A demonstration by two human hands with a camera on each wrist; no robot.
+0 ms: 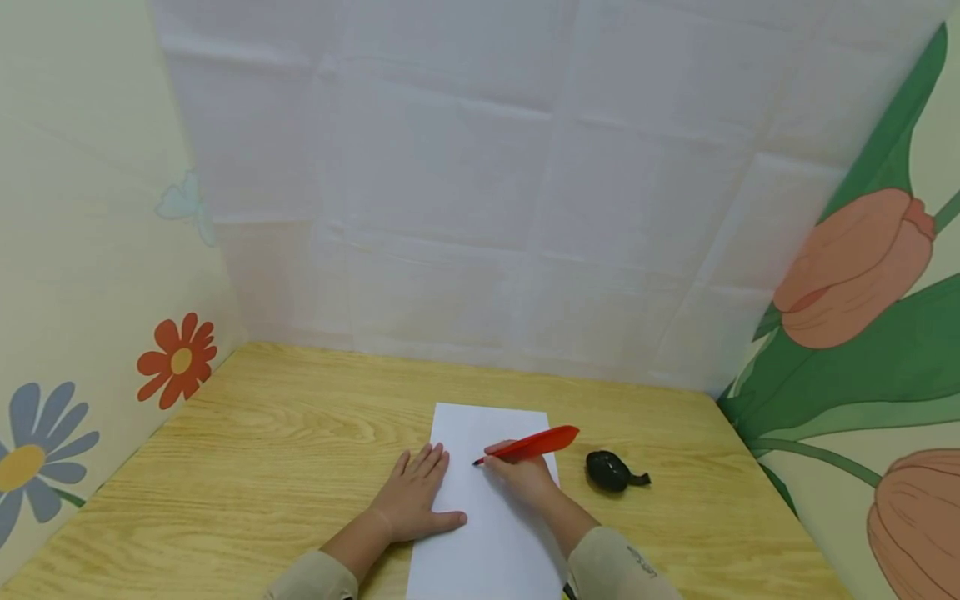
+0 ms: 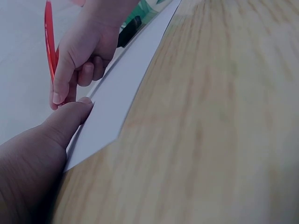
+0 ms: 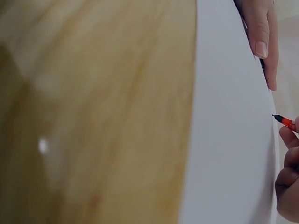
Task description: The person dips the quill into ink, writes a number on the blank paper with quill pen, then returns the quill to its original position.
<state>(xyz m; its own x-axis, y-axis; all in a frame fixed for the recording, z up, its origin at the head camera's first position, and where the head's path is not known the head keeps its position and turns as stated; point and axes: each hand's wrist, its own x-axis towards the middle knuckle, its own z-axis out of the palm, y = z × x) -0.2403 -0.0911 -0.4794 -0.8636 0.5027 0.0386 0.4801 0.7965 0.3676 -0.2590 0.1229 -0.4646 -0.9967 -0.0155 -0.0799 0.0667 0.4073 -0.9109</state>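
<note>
Cloth (image 1: pixel 480 183), white and creased, hangs beyond the paper (image 1: pixel 487 533). Under the paper spreads a wood-grain table (image 1: pixel 300 433). The white paper lies flat. Across its left edge the left hand (image 1: pixel 415 497) rests with fingers straight and spread, thumb on the paper. Over the paper's right half the right hand (image 1: pixel 527 477) pinches a red, feather-shaped pen (image 1: pixel 542 442), its dark tip directed at the paper; whether it touches, I cannot tell. To the right of the paper, near its edge, sits a black, rounded object (image 1: pixel 608 472) with a narrow tail.
</note>
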